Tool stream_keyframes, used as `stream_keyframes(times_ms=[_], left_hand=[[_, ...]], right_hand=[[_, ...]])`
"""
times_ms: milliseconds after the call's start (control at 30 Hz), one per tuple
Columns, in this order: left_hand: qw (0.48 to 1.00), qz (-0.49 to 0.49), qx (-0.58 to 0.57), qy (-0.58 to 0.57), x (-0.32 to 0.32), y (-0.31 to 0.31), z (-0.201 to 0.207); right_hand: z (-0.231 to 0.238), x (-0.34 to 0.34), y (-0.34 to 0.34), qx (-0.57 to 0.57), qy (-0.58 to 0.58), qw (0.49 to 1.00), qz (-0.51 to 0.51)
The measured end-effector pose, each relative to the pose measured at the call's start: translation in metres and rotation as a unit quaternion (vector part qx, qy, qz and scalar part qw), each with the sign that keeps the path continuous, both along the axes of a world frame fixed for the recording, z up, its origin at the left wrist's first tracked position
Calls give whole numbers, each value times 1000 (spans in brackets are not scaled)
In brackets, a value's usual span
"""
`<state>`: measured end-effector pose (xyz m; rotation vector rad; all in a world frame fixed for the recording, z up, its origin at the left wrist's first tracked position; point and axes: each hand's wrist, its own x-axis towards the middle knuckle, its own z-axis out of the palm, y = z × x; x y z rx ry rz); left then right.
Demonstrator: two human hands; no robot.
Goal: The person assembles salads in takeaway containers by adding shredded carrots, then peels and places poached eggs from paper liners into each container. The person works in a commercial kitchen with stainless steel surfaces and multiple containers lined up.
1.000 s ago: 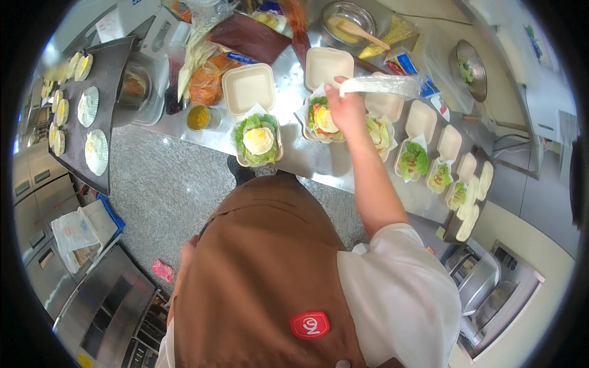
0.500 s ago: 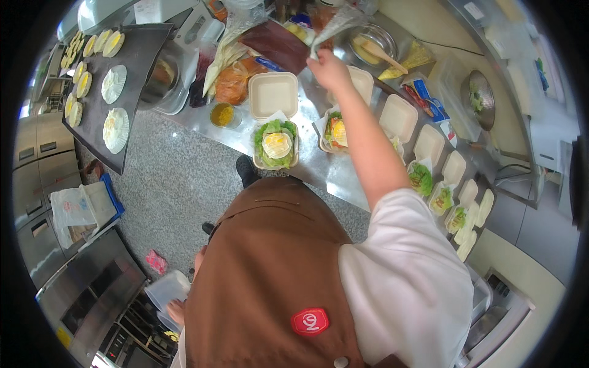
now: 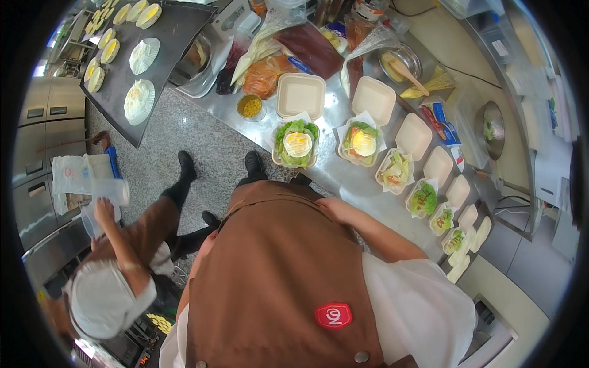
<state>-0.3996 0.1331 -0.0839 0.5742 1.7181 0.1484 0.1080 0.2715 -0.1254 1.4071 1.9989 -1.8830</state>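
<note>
My right hand (image 3: 324, 206) rests at the top edge of my brown apron (image 3: 276, 276), close to the steel counter (image 3: 343, 178). The apron hides part of the hand, and nothing shows in it. My left hand is out of sight. Just beyond the right hand stand two open white boxes, each lined with lettuce and topped with egg (image 3: 296, 144) (image 3: 362, 142). Further open boxes with greens (image 3: 396, 170) run in a row toward the right.
A small cup of corn (image 3: 250, 107), bags of ingredients (image 3: 270, 67) and a metal bowl with a wooden spoon (image 3: 399, 64) sit at the counter's back. A black tray of buns (image 3: 138, 61) lies far left. A co-worker in a white cap (image 3: 98, 297) crouches lower left.
My right arm has pulled back from the far side of the counter to my waist, and the clear bag it held is gone from it. A co-worker has come into view at lower left.
</note>
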Motion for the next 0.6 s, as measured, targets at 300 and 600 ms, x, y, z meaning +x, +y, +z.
stream_keyframes(times_ms=[300, 600], left_hand=[[984, -173, 8, 52, -28, 84, -18], [945, -179, 202, -184, -99, 250, 162]], right_hand=[[39, -17, -7, -70, -141, 988, 0], [94, -115, 16, -5, -202, 977, -74]])
